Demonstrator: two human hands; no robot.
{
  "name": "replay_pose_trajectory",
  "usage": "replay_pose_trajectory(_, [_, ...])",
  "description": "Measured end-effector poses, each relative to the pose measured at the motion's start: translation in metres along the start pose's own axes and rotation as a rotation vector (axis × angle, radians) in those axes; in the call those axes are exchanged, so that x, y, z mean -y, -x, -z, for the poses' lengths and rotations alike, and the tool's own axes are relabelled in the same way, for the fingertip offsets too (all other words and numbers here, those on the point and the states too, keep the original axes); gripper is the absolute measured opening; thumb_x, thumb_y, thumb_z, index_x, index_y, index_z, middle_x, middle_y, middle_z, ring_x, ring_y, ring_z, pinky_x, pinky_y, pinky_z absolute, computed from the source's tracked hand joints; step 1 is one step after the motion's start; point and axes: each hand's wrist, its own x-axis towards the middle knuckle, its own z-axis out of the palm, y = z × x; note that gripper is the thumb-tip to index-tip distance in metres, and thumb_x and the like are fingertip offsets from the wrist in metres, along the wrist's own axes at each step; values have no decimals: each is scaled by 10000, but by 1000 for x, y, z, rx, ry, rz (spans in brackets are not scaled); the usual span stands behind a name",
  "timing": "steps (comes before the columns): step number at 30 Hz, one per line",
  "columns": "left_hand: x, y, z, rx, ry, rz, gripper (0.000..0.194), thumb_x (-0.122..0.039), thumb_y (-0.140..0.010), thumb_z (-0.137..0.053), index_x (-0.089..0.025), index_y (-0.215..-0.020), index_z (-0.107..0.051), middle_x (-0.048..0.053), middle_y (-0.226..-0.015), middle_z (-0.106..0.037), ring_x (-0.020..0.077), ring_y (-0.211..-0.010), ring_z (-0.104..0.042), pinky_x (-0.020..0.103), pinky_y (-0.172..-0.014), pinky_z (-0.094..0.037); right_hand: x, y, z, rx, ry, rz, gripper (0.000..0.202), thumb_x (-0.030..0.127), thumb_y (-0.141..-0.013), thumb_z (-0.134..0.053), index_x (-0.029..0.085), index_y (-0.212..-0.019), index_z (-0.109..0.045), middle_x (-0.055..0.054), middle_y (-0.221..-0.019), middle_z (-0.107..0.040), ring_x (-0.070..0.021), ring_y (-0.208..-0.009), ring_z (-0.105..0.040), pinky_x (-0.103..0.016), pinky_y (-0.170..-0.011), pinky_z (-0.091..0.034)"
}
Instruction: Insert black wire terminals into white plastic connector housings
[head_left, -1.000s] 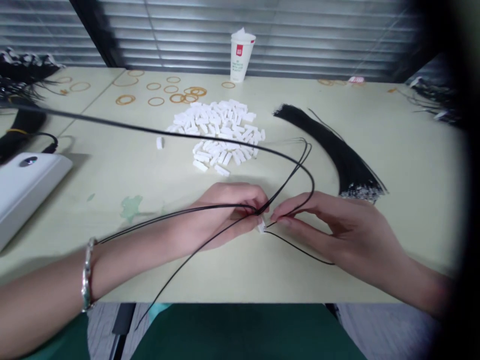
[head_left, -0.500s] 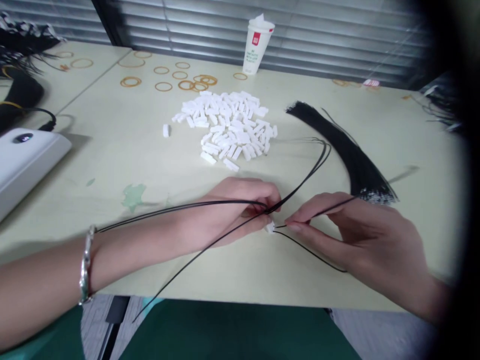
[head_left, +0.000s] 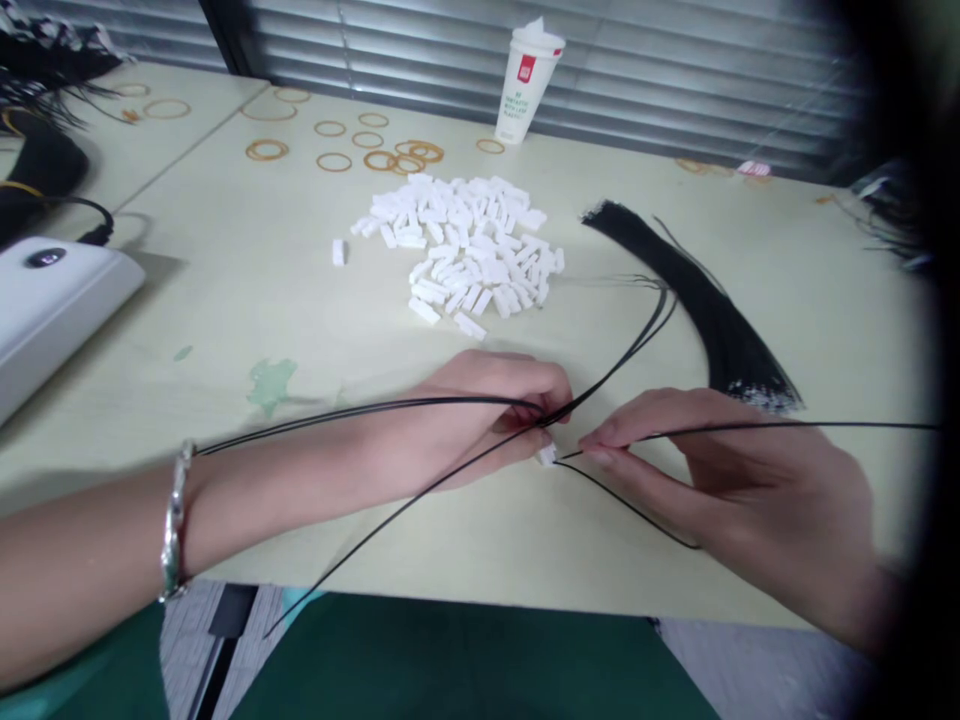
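Close to the table's front edge, my left hand (head_left: 510, 400) is closed around several black wires (head_left: 420, 402) and a small white connector housing (head_left: 548, 454), which sticks out below its fingertips. My right hand (head_left: 720, 480) pinches one thin black wire (head_left: 810, 425) between thumb and forefinger; its end reaches the housing, and its long tail runs off to the right. A second black wire (head_left: 630, 505) leaves the housing and passes under my right hand. Whether the pinched wire's end sits inside the housing is too small to tell.
A heap of white connector housings (head_left: 469, 240) lies beyond my hands, with one loose housing (head_left: 339, 252) to its left. A black wire bundle (head_left: 667, 270) lies at right. Behind are rubber bands (head_left: 409, 155) and a paper cup (head_left: 529, 85); a white device (head_left: 60, 300) stands left.
The view has shifted slightly. The tail of the wire pinched in my right hand has swung to lie nearly level toward the right. Both hands keep their grips.
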Motion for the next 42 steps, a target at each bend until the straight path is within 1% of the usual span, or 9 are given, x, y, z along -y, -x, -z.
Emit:
replay_pose_trajectory(17, [-1, 1, -2, 41, 137, 83, 70, -90, -783, -491, -133, -813, -537, 4, -802, -520, 90, -690, -527, 172, -603, -457, 0, 0, -3, 83, -35, 113, 197, 114, -766, -624, 244, -914, -625, 16, -870, -649, -103, -816, -617, -217, -657, -521])
replay_pose_trajectory(20, [-1, 1, -1, 35, 124, 83, 80, -94, -762, -514, -133, -818, -556, 6, -797, -527, 100, -700, -520, 180, -605, -457, 1, -1, -3, 94, -18, 139, 188, 106, -791, -595, 231, -928, -621, 10, -881, -652, -93, -837, -617, -211, -730, -519])
replay_pose_trajectory(25, [-5, 1, -1, 20, 175, 111, 94, -58, -742, -530, -123, -807, -552, 12, -793, -529, 101, -695, -539, 178, -601, -455, 2, -2, -3, 106, 44, 244, 188, 84, -812, -562, 221, -931, -613, 8, -869, -653, -86, -840, -611, -211, -742, -506])
replay_pose_trajectory(32, [-8, -1, -4, -21, 225, 179, 63, -72, -761, -534, -135, -759, -536, -8, -738, -535, 78, -662, -529, 168, -606, -453, 0, -2, -1, 132, 40, 272, 273, 65, -775, -598, 239, -985, -593, 21, -909, -638, -106, -863, -604, -222, -748, -518])
replay_pose_trajectory(36, [-5, 2, -1, 33, 163, 158, 58, -94, -790, -542, -137, -826, -559, -4, -781, -558, 85, -704, -545, 175, -634, -459, -5, 0, 15, 300, 140, 469, 414, 35, -803, -523, 186, -1189, -531, -36, -1089, -621, -142, -1013, -576, -243, -845, -504])
replay_pose_trajectory(37, [-5, 3, 0, 38, 157, 153, 47, -111, -802, -543, -134, -838, -563, 2, -788, -567, 90, -713, -558, 181, -645, -468, -9, 2, 22, 276, 217, 482, 405, 41, -810, -508, 191, -1185, -538, -35, -1096, -623, -148, -1021, -577, -253, -858, -498])
replay_pose_trajectory(39, [-3, 4, 0, 49, 153, 143, 55, -150, -815, -554, -132, -864, -571, 14, -805, -582, 101, -728, -580, 194, -659, -484, -22, 6, 39, 33, 444, 385, 312, 89, -816, -523, 236, -1082, -595, -7, -1011, -657, -143, -945, -610, -252, -808, -496])
replay_pose_trajectory(41, [-3, 4, 0, 51, 169, 154, 64, -167, -821, -555, -132, -872, -572, 21, -819, -585, 106, -740, -591, 200, -667, -490, -42, 9, 62, -273, 716, 165, 188, 176, -820, -561, 263, -971, -630, 5, -908, -678, -142, -842, -630, -253, -719, -479])
replay_pose_trajectory(42, [-4, 3, -1, 56, 187, 168, 60, -165, -822, -553, -129, -868, -568, 23, -823, -583, 107, -743, -593, 203, -671, -491, -55, 10, 75, -350, 823, 37, 152, 231, -829, -562, 258, -960, -635, -14, -920, -681, -163, -849, -628, -274, -713, -462])
